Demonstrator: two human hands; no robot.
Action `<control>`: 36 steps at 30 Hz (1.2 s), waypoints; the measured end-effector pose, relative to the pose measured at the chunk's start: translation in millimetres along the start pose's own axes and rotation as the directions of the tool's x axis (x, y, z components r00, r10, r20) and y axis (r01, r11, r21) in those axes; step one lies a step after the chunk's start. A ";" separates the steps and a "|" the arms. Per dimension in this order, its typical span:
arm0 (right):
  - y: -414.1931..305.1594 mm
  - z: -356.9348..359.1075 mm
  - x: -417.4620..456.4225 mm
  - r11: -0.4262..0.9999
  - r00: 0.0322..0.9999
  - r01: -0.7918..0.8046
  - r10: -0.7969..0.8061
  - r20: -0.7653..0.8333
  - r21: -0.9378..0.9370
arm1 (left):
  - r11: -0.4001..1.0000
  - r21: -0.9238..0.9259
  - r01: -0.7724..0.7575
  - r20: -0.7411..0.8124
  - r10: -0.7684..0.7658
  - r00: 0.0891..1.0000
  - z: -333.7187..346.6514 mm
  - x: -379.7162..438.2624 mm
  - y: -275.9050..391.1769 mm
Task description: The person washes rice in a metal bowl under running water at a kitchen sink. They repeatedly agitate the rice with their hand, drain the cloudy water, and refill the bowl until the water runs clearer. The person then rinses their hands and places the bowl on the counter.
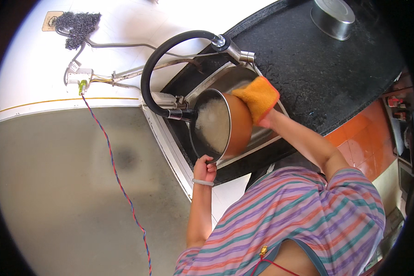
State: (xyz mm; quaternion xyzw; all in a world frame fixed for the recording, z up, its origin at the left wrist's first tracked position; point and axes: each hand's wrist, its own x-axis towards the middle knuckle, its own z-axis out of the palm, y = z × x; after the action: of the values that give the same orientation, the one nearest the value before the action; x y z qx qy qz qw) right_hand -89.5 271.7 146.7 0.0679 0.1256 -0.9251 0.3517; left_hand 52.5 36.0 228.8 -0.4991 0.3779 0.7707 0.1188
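A deep pot [239, 127] with an orange outside and a dark inside is tilted on its side over the steel sink [224, 79]. Its inner bottom [212, 126] looks pale and cloudy; whether that is liquid or residue I cannot tell. My left hand [205, 169] grips the pot at the near end of its rim. With my right hand [267, 119] I hold an orange cloth [262, 95] against the pot's outer wall. The cloth hides most of those fingers.
A black flexible faucet hose [146, 69] arches beside the pot, its metal head [236, 50] beyond the sink. An upturned metal pot [333, 20] stands on the black countertop [317, 69]. A red-and-blue twisted cord [114, 160] hangs from a wall socket [79, 76] at the left.
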 end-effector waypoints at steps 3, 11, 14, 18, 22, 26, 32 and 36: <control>-21.1 5.9 21.6 0.992 0.993 -0.096 0.089 -0.083 -0.087 | 0.998 -0.007 0.070 0.039 -0.070 0.997 -1.7 -13.7 -1.0; 5.2 -3.5 47.0 0.968 0.967 -0.251 0.251 0.035 -0.023 | 0.988 -0.045 0.146 0.276 -0.128 0.953 8.9 -36.5 -8.4; 38.0 -7.6 29.7 0.939 0.942 -0.330 0.322 0.091 0.098 | 0.999 0.024 0.032 0.124 -0.035 0.992 20.6 -36.6 -11.4; 70.2 7.7 -4.3 0.872 0.894 -0.443 0.413 0.174 0.209 | 0.931 0.194 -0.309 0.019 0.311 0.950 31.2 -22.8 -10.7; 43.6 12.3 -53.0 0.881 0.885 -0.446 0.407 0.227 0.159 | 0.959 0.103 -0.264 -0.006 0.266 0.964 23.3 -0.4 1.8; -45.2 -1.4 -128.6 0.979 0.984 -0.171 0.176 0.038 -0.113 | 0.982 0.010 -0.190 -0.024 0.191 0.981 8.6 21.1 7.4; -166.6 -69.0 -289.5 0.899 0.910 0.211 -0.324 -0.260 -0.383 | 0.991 -0.107 -0.078 -0.010 0.078 0.997 -1.0 24.8 8.0; -161.2 -137.0 -293.5 0.740 0.907 0.036 -0.307 -0.289 -0.672 | 0.988 -0.123 -0.088 0.003 0.089 0.996 4.6 14.1 6.4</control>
State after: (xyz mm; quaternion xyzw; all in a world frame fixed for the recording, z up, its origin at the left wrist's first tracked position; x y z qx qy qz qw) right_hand 26.1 612.3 107.8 0.1075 0.5115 -0.8200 0.2332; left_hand 39.1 32.1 220.6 -0.4849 0.3513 0.7990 0.0550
